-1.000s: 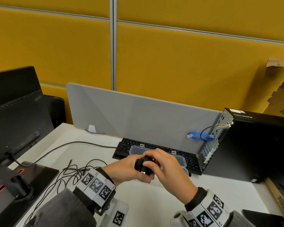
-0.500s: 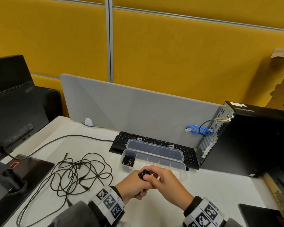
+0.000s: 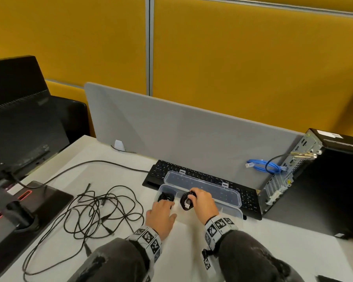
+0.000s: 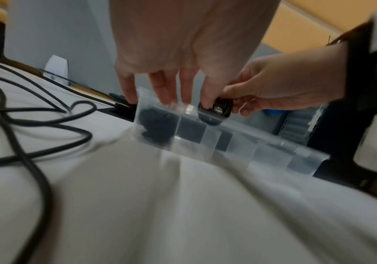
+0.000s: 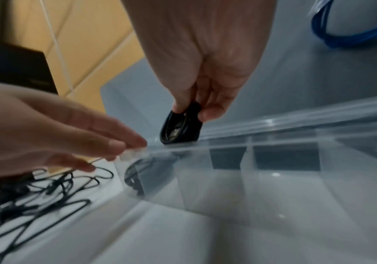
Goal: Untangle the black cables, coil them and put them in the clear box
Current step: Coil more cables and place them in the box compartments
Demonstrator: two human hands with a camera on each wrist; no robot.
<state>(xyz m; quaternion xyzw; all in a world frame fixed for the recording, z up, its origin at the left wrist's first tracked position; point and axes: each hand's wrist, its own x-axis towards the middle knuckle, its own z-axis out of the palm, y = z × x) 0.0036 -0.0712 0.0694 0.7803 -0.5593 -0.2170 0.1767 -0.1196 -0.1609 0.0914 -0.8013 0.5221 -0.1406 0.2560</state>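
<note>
Right hand (image 3: 204, 202) pinches a coiled black cable (image 3: 186, 201) just over the clear box (image 3: 232, 213), beside the end compartment's stowed coil (image 3: 166, 196). Left hand (image 3: 160, 215), fingers straight, touches the box's near rim; tangled cables (image 3: 98, 210) lie left.

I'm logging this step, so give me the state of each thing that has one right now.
Clear plastic compartment box: lid open.
Coiled black cable in the box's left end compartment: stowed.
Second coiled black cable: pinched, held at the box rim.
Loose black cables on the desk: tangled.
Left hand: fingers straight on the box edge.
Right hand: grip on the second coil.
</note>
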